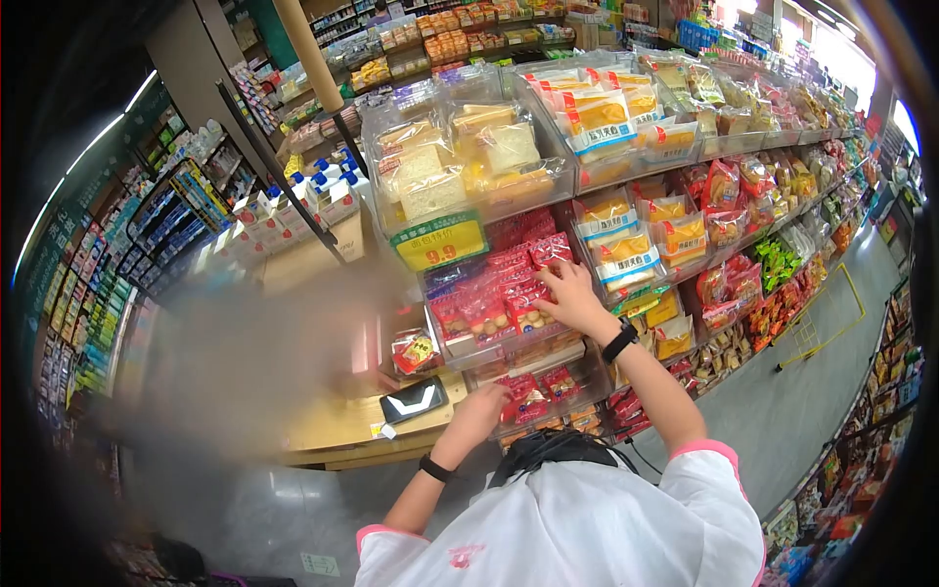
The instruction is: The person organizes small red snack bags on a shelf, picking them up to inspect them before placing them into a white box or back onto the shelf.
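Note:
My right hand (571,301) reaches over a clear bin (471,358) of red snack packets (486,310) with small round pieces showing through their windows. Its fingers are spread and bent, with the tips on the packets at the bin's right side. Lower down, my left hand (479,411) is at the left end of a lower bin of red packets (525,399). Its fingers are drawn together, tips against a red packet's edge; what they hold, if anything, I cannot make out. Black bands circle both wrists.
Bins of sliced bread (430,183) and wrapped bread (599,122) rise above. A yellow price sign (440,245) hangs at the left. A black phone (414,399) lies on the wooden ledge (337,430). A large blur (235,362) covers the left. A yellow wire frame (812,318) stands right.

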Demonstrator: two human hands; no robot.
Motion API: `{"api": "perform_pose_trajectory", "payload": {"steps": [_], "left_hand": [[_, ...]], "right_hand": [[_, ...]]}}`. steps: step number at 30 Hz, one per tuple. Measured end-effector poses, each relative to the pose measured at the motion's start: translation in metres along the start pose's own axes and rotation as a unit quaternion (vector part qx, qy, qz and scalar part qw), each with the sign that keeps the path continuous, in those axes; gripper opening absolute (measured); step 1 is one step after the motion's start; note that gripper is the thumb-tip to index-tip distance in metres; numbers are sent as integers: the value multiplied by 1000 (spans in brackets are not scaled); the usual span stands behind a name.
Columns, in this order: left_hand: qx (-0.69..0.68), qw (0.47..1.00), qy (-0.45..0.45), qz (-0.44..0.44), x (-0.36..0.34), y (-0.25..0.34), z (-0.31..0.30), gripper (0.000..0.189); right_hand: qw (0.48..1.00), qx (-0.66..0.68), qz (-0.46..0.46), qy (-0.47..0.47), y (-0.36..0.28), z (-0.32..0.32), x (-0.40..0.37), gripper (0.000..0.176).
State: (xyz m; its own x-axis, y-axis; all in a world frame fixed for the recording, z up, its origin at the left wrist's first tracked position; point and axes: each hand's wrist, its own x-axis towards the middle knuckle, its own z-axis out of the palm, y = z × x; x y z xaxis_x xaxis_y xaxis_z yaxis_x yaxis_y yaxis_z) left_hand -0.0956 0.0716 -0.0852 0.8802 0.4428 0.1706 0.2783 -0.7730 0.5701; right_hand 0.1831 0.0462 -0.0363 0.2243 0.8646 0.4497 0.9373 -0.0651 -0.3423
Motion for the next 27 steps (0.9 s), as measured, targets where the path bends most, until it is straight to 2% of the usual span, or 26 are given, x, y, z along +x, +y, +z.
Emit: {"api": "perform_pose_trajectory", "payload": {"steps": [2,4,7,10,13,16,18,22,25,27], "left_hand": [[-5,1000,10,6,2,5,-6,17],[12,999,30,19,5,11,-19,17],[-3,992,118,35,14,12,-36,17],[26,977,211,36,25,11,-48,17],[69,969,238,20,42,17,-63,21],[123,962,243,-2,58,13,-70,35],[147,954,262,1,69,9,-72,42],[211,948,239,-19,84,0,-69,54],[225,950,210,-47,89,-4,-67,59],[224,951,199,-79,92,-5,-65,62]], "right_hand": [[999,-46,-8,-11,-3,7,0,53],[998,-32,25,-50,-3,9,2,60],[997,-12,55,-61,-1,7,1,66],[989,-1,83,-122,-2,-3,0,65],[990,27,81,-114,-2,-12,-3,63],[999,2,18,-50,10,-6,-6,61],[998,4,28,-60,11,-6,-6,58],[992,-18,61,-112,0,-22,-2,51],[991,-53,19,-120,0,-20,-7,45],[988,-28,55,-141,-6,-25,-6,43]]}}
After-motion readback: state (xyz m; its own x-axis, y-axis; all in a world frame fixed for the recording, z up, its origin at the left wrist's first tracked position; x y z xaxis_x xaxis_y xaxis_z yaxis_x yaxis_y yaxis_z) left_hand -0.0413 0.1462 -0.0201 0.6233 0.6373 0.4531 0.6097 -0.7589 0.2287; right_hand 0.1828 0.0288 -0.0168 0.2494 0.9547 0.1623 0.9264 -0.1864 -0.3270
